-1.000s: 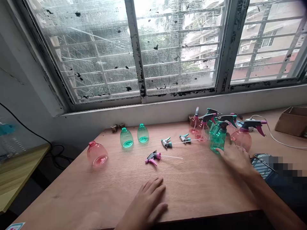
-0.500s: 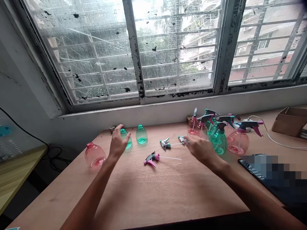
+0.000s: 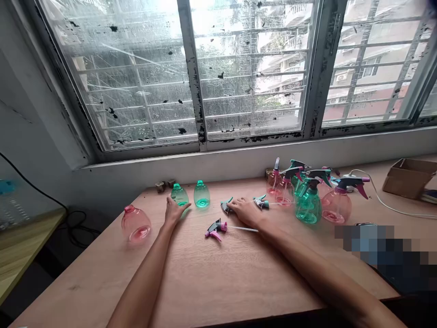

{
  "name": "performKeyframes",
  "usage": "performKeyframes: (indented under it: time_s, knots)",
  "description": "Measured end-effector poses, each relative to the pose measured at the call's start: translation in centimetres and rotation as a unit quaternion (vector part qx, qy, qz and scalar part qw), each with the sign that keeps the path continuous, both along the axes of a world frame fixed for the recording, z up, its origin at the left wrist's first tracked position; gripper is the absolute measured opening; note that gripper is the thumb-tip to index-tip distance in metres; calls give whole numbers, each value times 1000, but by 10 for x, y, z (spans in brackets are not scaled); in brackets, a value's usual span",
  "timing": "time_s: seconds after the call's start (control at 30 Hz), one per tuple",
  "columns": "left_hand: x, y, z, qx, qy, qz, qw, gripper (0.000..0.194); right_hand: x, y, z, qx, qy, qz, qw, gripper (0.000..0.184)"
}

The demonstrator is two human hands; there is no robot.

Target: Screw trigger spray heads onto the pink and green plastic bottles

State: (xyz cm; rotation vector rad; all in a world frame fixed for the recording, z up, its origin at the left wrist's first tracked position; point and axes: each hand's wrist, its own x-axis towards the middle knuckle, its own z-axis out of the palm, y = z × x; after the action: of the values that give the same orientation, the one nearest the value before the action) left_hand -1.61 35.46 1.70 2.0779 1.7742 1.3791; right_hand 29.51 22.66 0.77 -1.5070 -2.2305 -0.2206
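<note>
My left hand (image 3: pixel 175 211) is at the near side of a green bottle (image 3: pixel 180 196) without a top, thumb and fingers spread around its lower part; whether they touch it I cannot tell. Lying on the table, a black and green trigger spray head (image 3: pixel 226 206) has its collar end covered by the fingers of my right hand (image 3: pixel 246 212), which are closed on it. Just nearer lies a black and pink spray head (image 3: pixel 215 228) with a clear tube. Another green spray head (image 3: pixel 261 202) lies beyond my right hand. A second green bottle (image 3: pixel 202 195) stands between the hands, farther back.
An open pink bottle (image 3: pixel 135 224) stands at left. Several bottles with spray heads, such as a pink one (image 3: pixel 336 206) and a green one (image 3: pixel 308 207), cluster at right. Beyond them are a white cable (image 3: pixel 385 200) and a cardboard box (image 3: pixel 408 178). A window runs behind.
My left hand has come down from above the green bottle to its near side. My right hand has moved left from the farther green spray head to the middle one.
</note>
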Motion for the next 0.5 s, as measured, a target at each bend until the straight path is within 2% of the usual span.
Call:
performKeyframes:
  time_s: [0.1, 0.2, 0.33, 0.5]
  knots:
    - [3, -2, -3, 35, 43, 24, 998, 38, 4, -2, 2, 39, 95, 25, 994, 24]
    - [10, -6, -5, 77, 78, 38, 993, 39, 16, -4, 5, 87, 238, 9, 967, 25]
    - [16, -17, -1, 136, 112, 54, 983, 45, 30, -6, 9, 120, 440, -18, 890, 25]
    - [16, -36, 11, 222, 151, 58, 962, 56, 37, -15, 18, 68, 612, 40, 787, 26]
